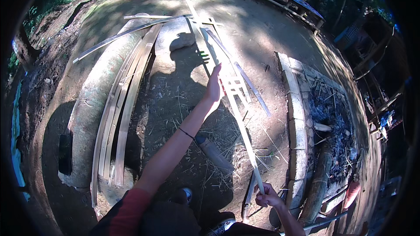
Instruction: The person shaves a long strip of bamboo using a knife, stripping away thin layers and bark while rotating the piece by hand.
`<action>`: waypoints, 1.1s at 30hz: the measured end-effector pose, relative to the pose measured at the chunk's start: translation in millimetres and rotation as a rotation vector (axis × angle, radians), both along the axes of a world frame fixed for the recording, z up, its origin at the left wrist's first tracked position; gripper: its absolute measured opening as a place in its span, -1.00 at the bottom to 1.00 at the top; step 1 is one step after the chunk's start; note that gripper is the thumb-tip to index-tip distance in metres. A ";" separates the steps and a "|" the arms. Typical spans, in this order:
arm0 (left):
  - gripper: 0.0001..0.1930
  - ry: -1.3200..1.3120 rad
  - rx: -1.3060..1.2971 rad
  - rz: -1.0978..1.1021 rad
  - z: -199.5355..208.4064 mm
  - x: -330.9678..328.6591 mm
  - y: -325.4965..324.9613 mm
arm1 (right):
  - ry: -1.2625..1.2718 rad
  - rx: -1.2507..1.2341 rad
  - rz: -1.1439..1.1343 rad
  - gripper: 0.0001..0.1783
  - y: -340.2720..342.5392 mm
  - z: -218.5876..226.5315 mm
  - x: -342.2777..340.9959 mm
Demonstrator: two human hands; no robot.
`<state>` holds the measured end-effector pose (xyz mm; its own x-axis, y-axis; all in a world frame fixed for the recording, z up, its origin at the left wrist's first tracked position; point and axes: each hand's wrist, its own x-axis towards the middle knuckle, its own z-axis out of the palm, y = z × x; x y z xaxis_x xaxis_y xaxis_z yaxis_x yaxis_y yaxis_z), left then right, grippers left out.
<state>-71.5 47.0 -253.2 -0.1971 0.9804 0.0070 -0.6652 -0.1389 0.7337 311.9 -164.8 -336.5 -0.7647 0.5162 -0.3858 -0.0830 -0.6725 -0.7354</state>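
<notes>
A long pale bamboo strip [245, 142] runs from the far middle down to my right hand. My right hand [267, 196] closes around its near end, low on the right. My left hand [214, 85] is stretched ahead and grips the strip partway along, beside a small lattice [232, 85] of crossed bamboo strips; most of its fingers are hidden. A small bit of red shows next to the left hand. A darker bamboo strip [251, 85] slants across just right of the lattice.
On the left, split bamboo lengths [124, 109] lean along a thick log [98, 87], with a black phone-like slab [65, 154] beside it. A stone-edged fire pit [297, 135] with ash stands right. Shavings and a bamboo piece [214, 154] litter the ground. A low bench [284, 2] stands far right.
</notes>
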 end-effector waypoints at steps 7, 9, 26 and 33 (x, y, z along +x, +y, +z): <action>-0.68 0.170 0.023 0.240 68.5 -26.1 -11.5 | -0.328 0.717 -0.078 -0.25 2.5 -68.6 -33.6; -0.71 0.251 -0.011 0.281 74.0 -3.6 -2.6 | -0.704 0.863 -0.301 -0.37 -25.6 -73.4 5.0; -0.62 0.541 0.176 0.542 92.4 43.7 -44.1 | -1.635 0.497 -0.515 -0.53 -245.9 -162.8 23.1; -0.62 0.475 0.220 0.467 88.7 46.2 -50.8 | -1.791 0.641 -0.371 -0.53 -211.0 -179.5 21.9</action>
<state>-25.3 -3.9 -164.5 -0.5242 0.7595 0.3852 -0.1139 -0.5107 0.8522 333.8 -375.8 -516.0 0.4045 0.8943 -0.1911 0.8742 -0.4395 -0.2065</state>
